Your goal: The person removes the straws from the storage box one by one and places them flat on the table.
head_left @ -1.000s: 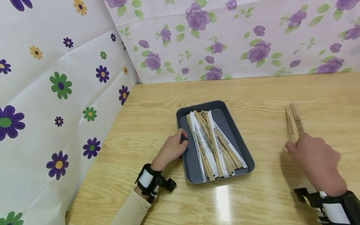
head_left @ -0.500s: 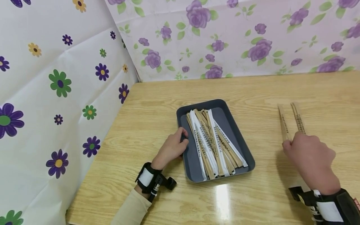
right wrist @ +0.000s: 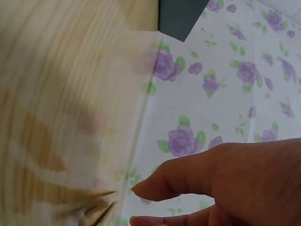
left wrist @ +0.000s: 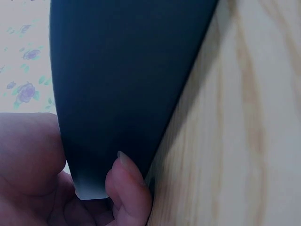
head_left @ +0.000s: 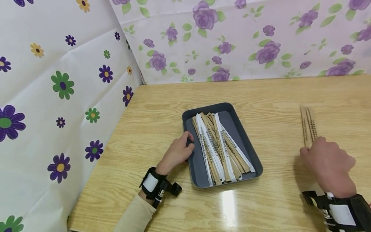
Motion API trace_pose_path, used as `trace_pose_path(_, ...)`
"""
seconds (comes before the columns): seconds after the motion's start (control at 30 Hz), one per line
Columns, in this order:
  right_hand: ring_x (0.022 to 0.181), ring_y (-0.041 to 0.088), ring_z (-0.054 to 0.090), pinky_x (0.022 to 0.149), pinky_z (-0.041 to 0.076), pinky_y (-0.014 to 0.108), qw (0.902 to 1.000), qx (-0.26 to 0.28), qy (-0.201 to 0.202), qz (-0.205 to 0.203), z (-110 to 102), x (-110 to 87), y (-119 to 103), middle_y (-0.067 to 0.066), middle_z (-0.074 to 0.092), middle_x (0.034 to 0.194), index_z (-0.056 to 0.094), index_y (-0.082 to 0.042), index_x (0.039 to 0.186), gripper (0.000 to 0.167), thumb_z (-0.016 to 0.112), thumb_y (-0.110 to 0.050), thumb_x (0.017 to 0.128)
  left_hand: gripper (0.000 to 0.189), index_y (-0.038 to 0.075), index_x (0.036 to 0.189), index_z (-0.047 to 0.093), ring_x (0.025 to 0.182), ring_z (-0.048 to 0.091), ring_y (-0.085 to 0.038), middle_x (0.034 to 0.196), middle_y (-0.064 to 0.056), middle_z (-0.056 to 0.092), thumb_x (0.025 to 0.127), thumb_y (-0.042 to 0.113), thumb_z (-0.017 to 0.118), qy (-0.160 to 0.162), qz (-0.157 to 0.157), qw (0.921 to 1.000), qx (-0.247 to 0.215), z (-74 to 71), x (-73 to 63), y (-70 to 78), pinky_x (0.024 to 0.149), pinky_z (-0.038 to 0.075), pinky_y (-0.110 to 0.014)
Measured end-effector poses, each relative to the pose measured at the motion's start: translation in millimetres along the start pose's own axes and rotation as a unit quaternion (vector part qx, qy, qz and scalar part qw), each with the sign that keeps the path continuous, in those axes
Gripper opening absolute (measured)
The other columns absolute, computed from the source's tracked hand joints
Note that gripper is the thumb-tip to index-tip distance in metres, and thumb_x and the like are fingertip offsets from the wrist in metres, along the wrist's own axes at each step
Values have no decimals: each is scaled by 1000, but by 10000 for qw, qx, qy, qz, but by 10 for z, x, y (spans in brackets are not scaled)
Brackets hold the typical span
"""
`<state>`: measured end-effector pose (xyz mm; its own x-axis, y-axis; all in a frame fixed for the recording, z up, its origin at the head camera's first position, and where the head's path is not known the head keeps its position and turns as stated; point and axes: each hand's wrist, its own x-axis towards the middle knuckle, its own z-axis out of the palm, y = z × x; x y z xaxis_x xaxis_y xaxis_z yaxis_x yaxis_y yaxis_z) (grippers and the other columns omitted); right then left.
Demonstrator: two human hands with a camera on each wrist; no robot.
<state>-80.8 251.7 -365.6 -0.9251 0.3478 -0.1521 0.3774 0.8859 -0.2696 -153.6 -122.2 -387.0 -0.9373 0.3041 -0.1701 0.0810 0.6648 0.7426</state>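
On the table, a dark grey tray (head_left: 246, 141) holds a fanned pile of white and brown paper-wrapped straws (head_left: 215, 151). My left hand (head_left: 175, 151) grips the tray by its left rim. In the left wrist view, the thumb and curled fingers stand on either side of the tray wall (left wrist: 117, 84). To the right of the tray, my right hand (head_left: 330, 164) pinches two brown paper-wrapped straws (head_left: 309, 125) that point away from me. The hand covers their near ends. In the right wrist view, these straws (right wrist: 94, 207) are blurred beside the fingertips.
The tray stands on a light wooden table (head_left: 139, 129). A purple-rose cloth (head_left: 243, 42) hangs behind the far edge, and a daisy-patterned sheet (head_left: 78, 129) borders the left side. Each wrist wears a strapped camera.
The two brown straws spread apart half a second ago and now lie close together. My right hand shifted slightly left, then back right. The left hand and tray stayed put.
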Motion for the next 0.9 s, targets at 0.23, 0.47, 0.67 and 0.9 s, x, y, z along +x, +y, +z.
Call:
trace_pose_path(0.23, 49, 34, 46, 44, 35, 49, 9983, 162, 325, -456, -17, -124, -157, 16, 46, 59, 46, 4, 80, 28, 41, -21, 92, 18, 6, 114, 49, 49, 50, -19, 64, -7, 44, 98, 13, 44, -25, -11, 10000, -17, -1, 10, 8, 46, 52, -32)
trace_pose_path(0.47, 42, 19, 40, 34, 30, 32, 9782, 411, 844, -1853, 111, -333, -599, 4, 44, 51, 56, 3, 95, 24, 52, -21, 92, 20, 6, 116, 49, 50, 51, -19, 63, -5, 43, 97, 12, 44, -15, -40, 10000, -4, -11, 9, -2, 46, 53, -31)
trace_pose_path(0.67, 44, 16, 42, 36, 33, 28, 9660, 612, 539, -2454, 293, -480, -989, 0, 48, 54, 59, -5, 85, 14, 57, -18, 90, 19, 7, 115, 48, 49, 50, -19, 66, -8, 47, 98, 14, 44, 6, -49, 10000, -11, -16, 8, -13, 47, 53, -32)
trace_pose_path(0.9, 42, 16, 40, 37, 30, 29, 9606, 412, 585, -2685, 467, -595, -1211, -1, 41, 50, 48, -14, 61, 35, 60, -23, 92, 19, 6, 115, 49, 50, 51, -19, 63, -7, 45, 98, 13, 43, -6, 21, 10000, 24, -6, 7, -16, 46, 52, -32)
